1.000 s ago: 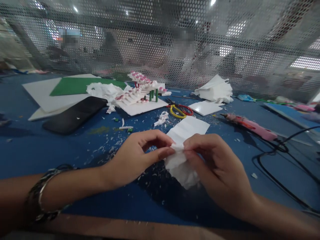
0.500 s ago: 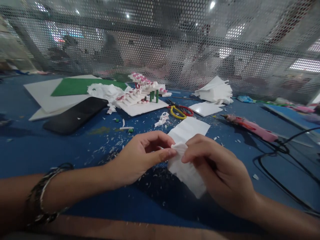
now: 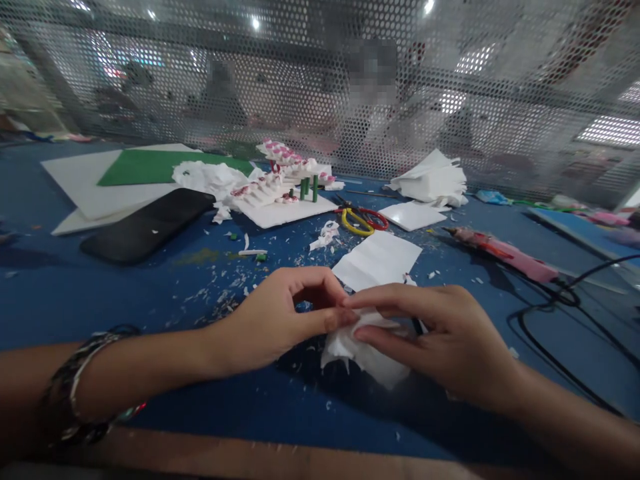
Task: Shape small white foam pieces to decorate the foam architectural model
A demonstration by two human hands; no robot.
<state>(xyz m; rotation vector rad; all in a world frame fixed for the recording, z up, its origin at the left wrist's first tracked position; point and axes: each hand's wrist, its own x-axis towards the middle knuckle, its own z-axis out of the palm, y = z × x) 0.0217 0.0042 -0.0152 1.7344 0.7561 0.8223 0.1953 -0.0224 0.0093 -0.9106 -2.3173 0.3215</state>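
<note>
A crumpled piece of thin white tissue paper hangs between my hands above the blue table. My left hand pinches its upper edge between thumb and fingertips. My right hand holds the same edge from the other side, its thumb and index finger on the tissue. The fingertips of both hands meet at the top of it. Just beyond my hands lies a flat white paper sheet. Scissors with yellow and red handles rest farther back.
A white-and-pink model with green posts stands at the back middle. To the left lie a black phone and a green sheet. A pink glue gun with a black cable is at right, near a tissue stack.
My right hand's fingers have stretched out and shifted left to meet my left fingertips. The tissue has bunched up and moved lower, off the flat white sheet.
</note>
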